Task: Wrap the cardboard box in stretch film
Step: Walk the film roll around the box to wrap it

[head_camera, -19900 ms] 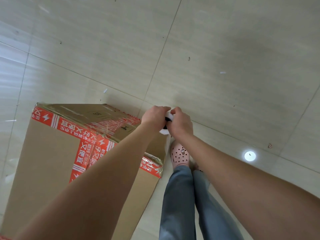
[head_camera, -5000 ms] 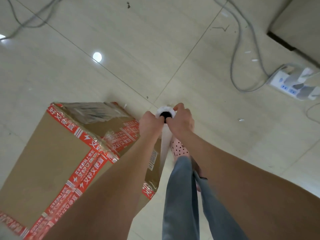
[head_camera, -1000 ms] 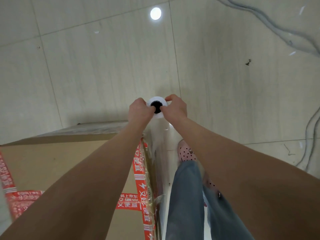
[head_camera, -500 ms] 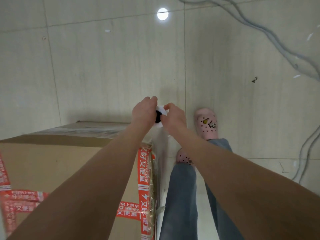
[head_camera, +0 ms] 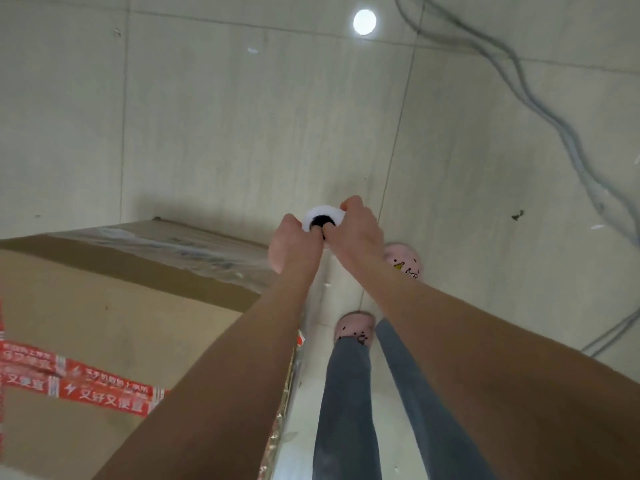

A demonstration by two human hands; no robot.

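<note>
Here, film roll (head_camera: 323,219) upright between left hand (head_camera: 294,247), right hand (head_camera: 356,230) (box (head_camera: 114,306) left).

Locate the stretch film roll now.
Centre of head view: the stretch film roll is gripped at its top end by left hand and right hand, just right of the cardboard box.

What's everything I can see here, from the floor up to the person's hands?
cardboard box: one, brown, left
tape: several strips, red, across the box's big face
stretch film: one clear layer, box's far side
stretch film roll: one, white, black core, between both hands
cables: a few, grey, floor at right
floor: pale tiles
light reflection: one, white, top
clogs: two, pink, below the roll
trouser legs: two, grey-blue, bottom centre
left hand: one, grips the roll's end
right hand: one, grips the roll's end
</note>
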